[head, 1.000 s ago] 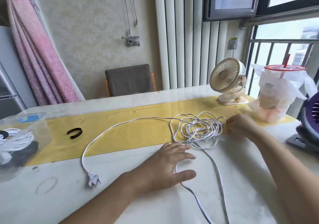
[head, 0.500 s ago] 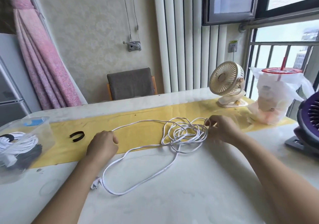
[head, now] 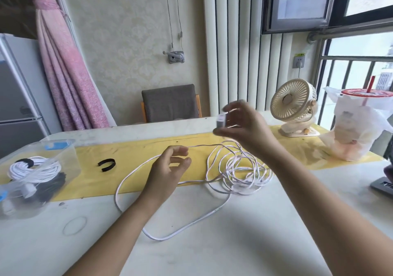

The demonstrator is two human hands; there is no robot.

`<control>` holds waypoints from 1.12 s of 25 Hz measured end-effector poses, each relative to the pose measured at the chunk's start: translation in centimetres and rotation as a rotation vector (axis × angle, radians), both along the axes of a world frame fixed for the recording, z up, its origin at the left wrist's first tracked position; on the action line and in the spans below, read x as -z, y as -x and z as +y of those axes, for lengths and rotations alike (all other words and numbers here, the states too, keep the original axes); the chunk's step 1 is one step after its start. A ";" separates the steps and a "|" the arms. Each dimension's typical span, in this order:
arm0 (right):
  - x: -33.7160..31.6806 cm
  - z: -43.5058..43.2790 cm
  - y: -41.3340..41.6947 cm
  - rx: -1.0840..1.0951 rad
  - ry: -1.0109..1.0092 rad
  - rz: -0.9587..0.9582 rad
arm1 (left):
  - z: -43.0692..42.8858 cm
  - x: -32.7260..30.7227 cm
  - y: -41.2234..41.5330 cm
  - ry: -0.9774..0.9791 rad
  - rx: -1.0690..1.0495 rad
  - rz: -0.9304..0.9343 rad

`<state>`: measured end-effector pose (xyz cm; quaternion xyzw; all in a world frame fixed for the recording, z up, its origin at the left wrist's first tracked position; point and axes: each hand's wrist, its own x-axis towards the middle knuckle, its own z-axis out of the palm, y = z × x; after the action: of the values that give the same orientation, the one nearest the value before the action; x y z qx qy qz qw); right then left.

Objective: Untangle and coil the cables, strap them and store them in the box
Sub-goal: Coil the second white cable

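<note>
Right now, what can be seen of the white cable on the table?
The white cable is thin, plastic-looking and not yet coiled. Its tangled loops lie across the edge of the yellow runner, and one long loop runs toward the viewer. The raised right hand pinches its blurred white end piece. A strand passes the left hand; whether gripped is unclear.

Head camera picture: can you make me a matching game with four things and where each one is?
Things:
1. black strap
2. cream fan
3. clear box
4. cable end

Places:
A. pinched in the right hand, raised above the table
B. at the table's left edge, coiled cables inside
C. lying on the yellow runner near the box
D. standing upright beside the bagged drink

Pairs: 1-C, 2-D, 3-B, 4-A.
</note>
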<state>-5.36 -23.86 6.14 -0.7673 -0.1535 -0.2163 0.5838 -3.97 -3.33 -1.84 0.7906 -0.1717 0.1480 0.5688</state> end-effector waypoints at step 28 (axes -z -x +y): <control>5.4 6.4 1.9 -0.622 0.419 0.267 | 3.4 -5.4 0.4 1.189 0.866 0.663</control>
<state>-7.25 -17.44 0.78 -0.8080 -0.3421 0.1087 0.4673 -4.41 0.04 3.61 0.2216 -0.1778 -0.2611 0.9226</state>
